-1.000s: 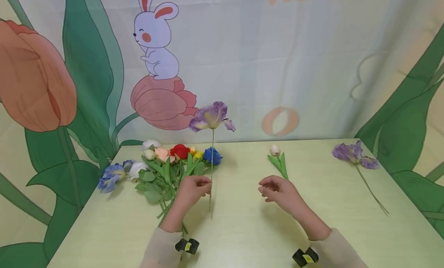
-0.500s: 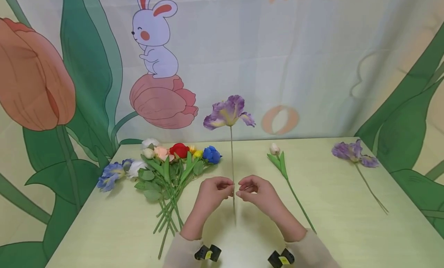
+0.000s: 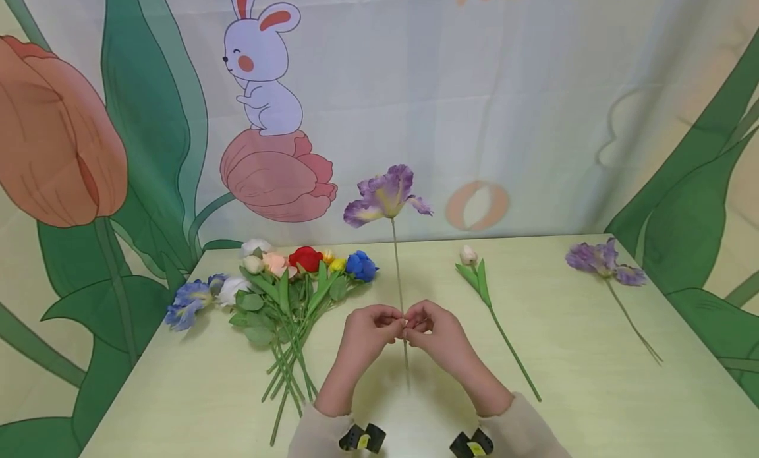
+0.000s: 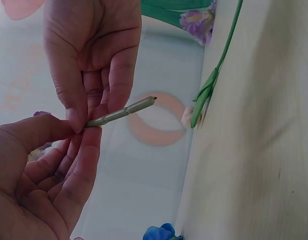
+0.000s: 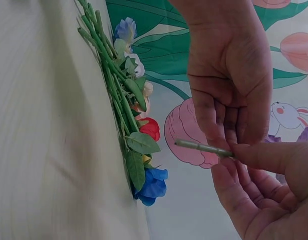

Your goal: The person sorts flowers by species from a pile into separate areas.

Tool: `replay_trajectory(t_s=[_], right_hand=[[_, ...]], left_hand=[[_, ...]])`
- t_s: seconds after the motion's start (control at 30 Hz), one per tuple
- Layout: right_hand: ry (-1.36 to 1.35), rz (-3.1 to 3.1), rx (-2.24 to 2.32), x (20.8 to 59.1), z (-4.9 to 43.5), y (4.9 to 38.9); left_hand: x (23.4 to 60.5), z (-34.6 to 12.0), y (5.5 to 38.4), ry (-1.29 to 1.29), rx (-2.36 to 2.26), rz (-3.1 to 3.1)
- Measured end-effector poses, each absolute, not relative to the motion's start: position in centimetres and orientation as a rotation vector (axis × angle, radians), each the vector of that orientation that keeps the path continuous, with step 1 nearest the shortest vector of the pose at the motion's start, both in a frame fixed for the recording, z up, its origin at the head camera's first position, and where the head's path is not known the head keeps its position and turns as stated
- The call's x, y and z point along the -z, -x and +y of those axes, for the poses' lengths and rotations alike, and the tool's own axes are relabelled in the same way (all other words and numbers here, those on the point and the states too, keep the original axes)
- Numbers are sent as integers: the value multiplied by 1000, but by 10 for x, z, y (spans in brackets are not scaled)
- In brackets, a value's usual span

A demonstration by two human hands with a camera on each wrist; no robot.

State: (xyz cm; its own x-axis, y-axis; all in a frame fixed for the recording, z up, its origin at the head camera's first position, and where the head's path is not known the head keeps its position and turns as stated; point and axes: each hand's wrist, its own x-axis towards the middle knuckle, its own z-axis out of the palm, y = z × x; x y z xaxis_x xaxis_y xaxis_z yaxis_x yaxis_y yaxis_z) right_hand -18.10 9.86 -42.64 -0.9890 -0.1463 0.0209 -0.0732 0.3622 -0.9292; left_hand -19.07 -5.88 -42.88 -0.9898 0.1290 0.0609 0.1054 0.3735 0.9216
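A purple iris [image 3: 385,193] with a yellow throat stands almost upright between my hands, its thin stem leaning slightly. My left hand [image 3: 370,333] pinches that stem between thumb and fingers. Opposite it, my right hand [image 3: 440,331] pinches the same stretch, and the fingertips of both hands meet there. Below the grip, the stem's lower end [image 4: 138,106] pokes out bare in the left wrist view. In the right wrist view the stem end [image 5: 196,145] also sticks out past the fingertips.
Left on the pale table [image 3: 178,392] lies a bunch of flowers, with a red rose [image 3: 306,259], a blue flower [image 3: 361,265] and a blue iris [image 3: 188,303]. A pale tulip [image 3: 468,254] lies right of my hands. Another purple iris [image 3: 599,259] lies farther right.
My left hand has carried the iris rightward from beside the bunch to the middle. My right hand has come in leftward from near the tulip and now pinches the stem too.
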Motion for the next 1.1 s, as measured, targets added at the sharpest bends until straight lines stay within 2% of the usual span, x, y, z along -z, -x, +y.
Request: replay_trajectory(t_s=[0.53, 0.73, 0.93, 1.1], right_hand=[[110, 2524, 1806, 431, 100, 182], [116, 2529, 1808, 431, 108, 184], [159, 2578, 1681, 429, 131, 188], [171, 2701, 1531, 428, 166, 191]], left_hand=[[429, -48, 189, -176, -1774, 2595], [426, -50, 189, -285, -1692, 2629], [433, -83, 190, -297, -1440, 2781], [438, -130, 190, -168, -1250, 2879]])
